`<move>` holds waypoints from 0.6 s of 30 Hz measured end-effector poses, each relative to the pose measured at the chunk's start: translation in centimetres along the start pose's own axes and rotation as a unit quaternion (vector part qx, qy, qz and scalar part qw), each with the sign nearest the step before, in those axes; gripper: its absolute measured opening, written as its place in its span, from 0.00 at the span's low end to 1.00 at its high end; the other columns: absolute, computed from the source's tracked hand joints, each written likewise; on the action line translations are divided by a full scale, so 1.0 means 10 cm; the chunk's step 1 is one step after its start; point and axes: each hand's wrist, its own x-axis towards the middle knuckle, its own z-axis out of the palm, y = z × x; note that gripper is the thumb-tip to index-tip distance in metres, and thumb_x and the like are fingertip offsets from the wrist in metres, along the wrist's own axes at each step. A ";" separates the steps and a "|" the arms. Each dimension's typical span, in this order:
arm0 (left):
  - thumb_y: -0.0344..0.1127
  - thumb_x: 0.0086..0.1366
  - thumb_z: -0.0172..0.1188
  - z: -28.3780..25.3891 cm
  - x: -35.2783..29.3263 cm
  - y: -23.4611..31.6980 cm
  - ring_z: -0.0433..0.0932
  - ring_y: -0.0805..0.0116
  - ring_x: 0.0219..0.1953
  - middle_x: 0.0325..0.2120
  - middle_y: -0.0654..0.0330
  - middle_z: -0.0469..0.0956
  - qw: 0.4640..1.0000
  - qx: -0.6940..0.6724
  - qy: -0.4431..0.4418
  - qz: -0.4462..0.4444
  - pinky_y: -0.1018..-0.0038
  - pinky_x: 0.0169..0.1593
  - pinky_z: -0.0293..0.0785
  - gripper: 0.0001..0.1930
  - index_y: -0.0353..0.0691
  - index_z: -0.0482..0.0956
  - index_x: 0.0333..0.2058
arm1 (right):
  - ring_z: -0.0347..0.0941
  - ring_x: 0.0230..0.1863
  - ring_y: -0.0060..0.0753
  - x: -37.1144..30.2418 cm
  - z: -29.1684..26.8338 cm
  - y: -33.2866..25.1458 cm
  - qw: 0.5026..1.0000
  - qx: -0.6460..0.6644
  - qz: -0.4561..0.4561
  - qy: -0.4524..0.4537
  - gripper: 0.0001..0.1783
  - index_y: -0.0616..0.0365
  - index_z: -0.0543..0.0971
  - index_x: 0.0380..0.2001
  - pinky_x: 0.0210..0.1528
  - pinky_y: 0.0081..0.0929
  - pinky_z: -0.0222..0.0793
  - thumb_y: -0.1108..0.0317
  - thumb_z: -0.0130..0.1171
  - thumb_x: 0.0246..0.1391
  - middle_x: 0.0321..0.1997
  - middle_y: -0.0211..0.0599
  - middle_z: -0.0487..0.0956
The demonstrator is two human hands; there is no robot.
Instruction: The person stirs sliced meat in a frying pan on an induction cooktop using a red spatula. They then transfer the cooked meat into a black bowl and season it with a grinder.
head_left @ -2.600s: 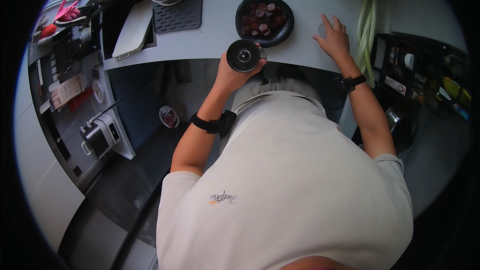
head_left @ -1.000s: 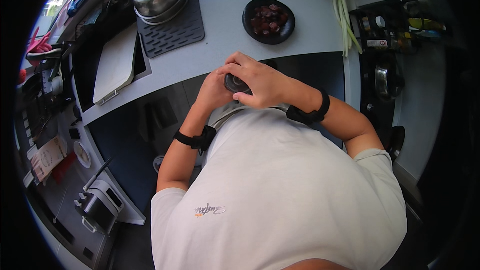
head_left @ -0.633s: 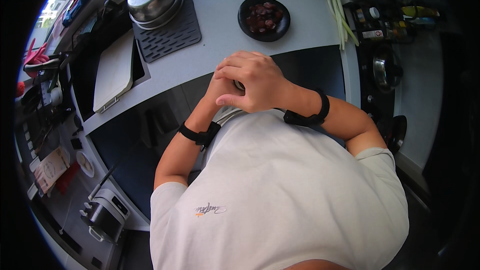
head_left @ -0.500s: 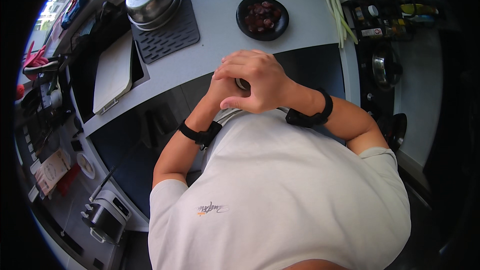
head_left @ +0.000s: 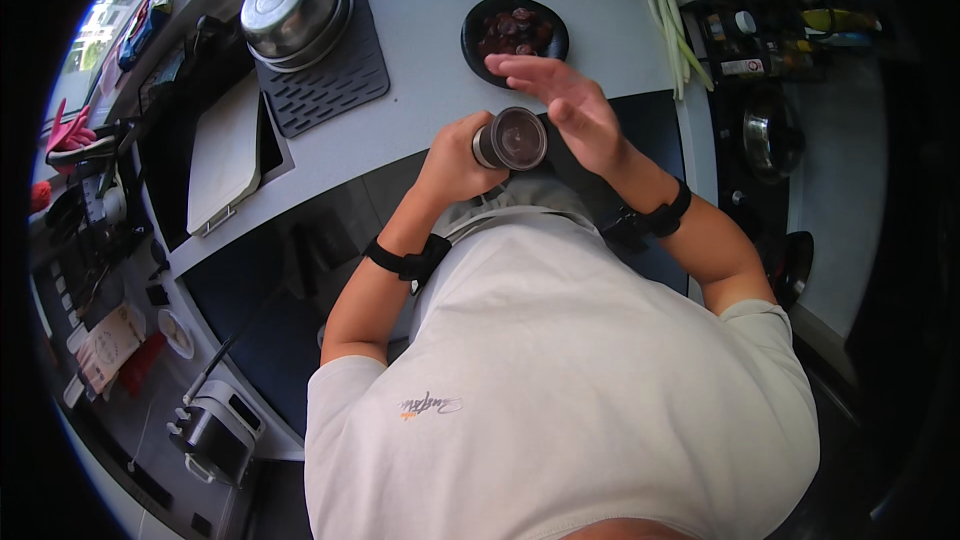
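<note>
My left hand (head_left: 462, 158) is wrapped round a small cylindrical container (head_left: 518, 139) held in front of my waist, just off the counter's front edge. Its round top faces up, dark brown and glossy, with a metal-coloured band at the side; I cannot tell if that top is a lid. To its right, my right hand (head_left: 583, 118) is raised with the fingers stretched out and apart from the container. Those fingertips overlap the front rim of a black bowl (head_left: 553, 15) in view. Dark red fruits (head_left: 517, 30), perhaps dates, lie in the bowl.
Upturned metal bowls (head_left: 295, 10) sit on a dark ridged mat (head_left: 335, 100) at the left. Near the sink leans a pale board (head_left: 225, 155). Long green stalks (head_left: 670, 25) lie at the right, beside a rack of bottles (head_left: 765, 45).
My right hand has come off the container and swung right and forward, its fingers opening out. The container's dark top now shows, still in my left hand, which has shifted slightly right.
</note>
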 end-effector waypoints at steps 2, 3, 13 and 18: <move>0.29 0.39 0.72 0.02 0.09 -0.01 0.79 0.47 0.32 0.29 0.51 0.80 0.998 -0.059 0.028 0.003 0.63 0.38 0.76 0.20 0.35 0.77 0.35 | 0.63 0.71 0.43 0.02 -0.28 -0.06 0.999 -0.028 -0.002 0.024 0.45 0.60 0.67 0.66 0.72 0.41 0.54 0.34 0.56 0.59 0.70 0.49 0.67; 0.28 0.41 0.71 0.02 0.13 0.00 0.79 0.49 0.31 0.28 0.50 0.80 0.997 -0.064 0.036 0.005 0.66 0.37 0.75 0.19 0.35 0.77 0.34 | 0.63 0.71 0.43 0.00 -0.34 -0.08 0.999 -0.049 0.005 0.023 0.45 0.60 0.67 0.66 0.71 0.41 0.54 0.35 0.58 0.59 0.70 0.49 0.67; 0.41 0.43 0.76 0.49 0.71 0.28 0.83 0.50 0.34 0.33 0.51 0.83 0.996 -0.065 0.059 0.034 0.66 0.40 0.79 0.27 0.33 0.79 0.40 | 0.69 0.64 0.57 0.17 -0.61 -0.23 0.929 -0.334 -0.127 -0.096 0.51 0.60 0.69 0.65 0.65 0.42 0.67 0.41 0.74 0.44 0.67 0.51 0.67; 0.38 0.42 0.76 0.80 1.08 0.43 0.83 0.52 0.33 0.31 0.53 0.82 0.997 -0.033 0.068 0.006 0.66 0.38 0.78 0.23 0.34 0.78 0.36 | 0.66 0.68 0.52 0.12 -1.18 -0.24 0.955 -0.274 -0.055 -0.098 0.62 0.58 0.64 0.68 0.67 0.41 0.64 0.35 0.76 0.36 0.70 0.48 0.65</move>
